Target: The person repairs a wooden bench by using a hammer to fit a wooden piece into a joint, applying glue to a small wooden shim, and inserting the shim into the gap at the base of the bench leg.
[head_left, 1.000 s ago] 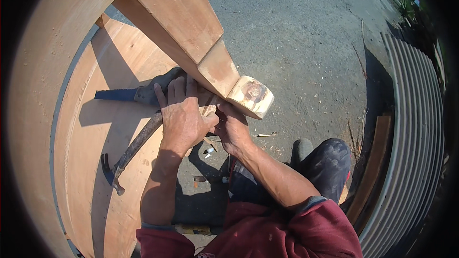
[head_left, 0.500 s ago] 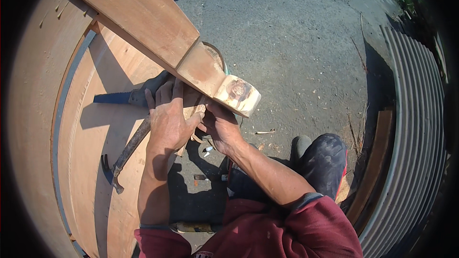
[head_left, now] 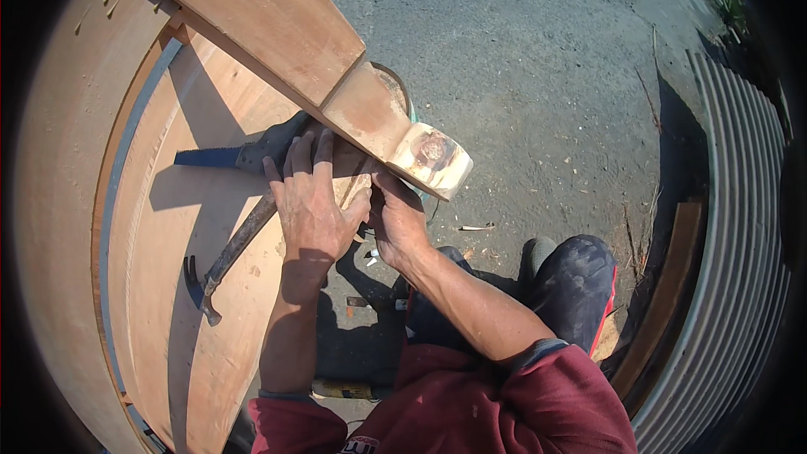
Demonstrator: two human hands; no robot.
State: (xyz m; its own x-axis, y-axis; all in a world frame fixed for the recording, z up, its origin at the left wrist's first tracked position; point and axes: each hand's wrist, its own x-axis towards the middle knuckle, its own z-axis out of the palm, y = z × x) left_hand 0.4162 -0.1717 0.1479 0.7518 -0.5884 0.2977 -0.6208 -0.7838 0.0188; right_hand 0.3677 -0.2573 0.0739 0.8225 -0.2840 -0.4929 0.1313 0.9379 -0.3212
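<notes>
A thick wooden post (head_left: 261,21) with a shaped, knotty end (head_left: 433,160) slants across from the upper left. Below its near edge my left hand (head_left: 315,210) lies against the wood, fingers stretched and slightly spread. My right hand (head_left: 399,223) is close beside it, curled in at the underside of the post. Its fingertips are mostly hidden, so whatever they grip does not show. A claw hammer (head_left: 231,252) rests on the wooden panel left of my left hand, its handle end near the fingers. Past the fingertips lies a handsaw (head_left: 210,157) with a blue blade and dark handle.
Broad wooden panels (head_left: 218,319) fill the left side, with several nails (head_left: 80,25) sticking up at the upper left. A corrugated sheet (head_left: 740,227) and a wooden beam (head_left: 664,294) stand at the right. Small scraps and a dark bottle (head_left: 345,389) lie on the ground.
The view has shifted a little, moving the post and tools rightward. My right fingers have drawn slightly away from my left thumb and in under the post. My left hand stays on the wood.
</notes>
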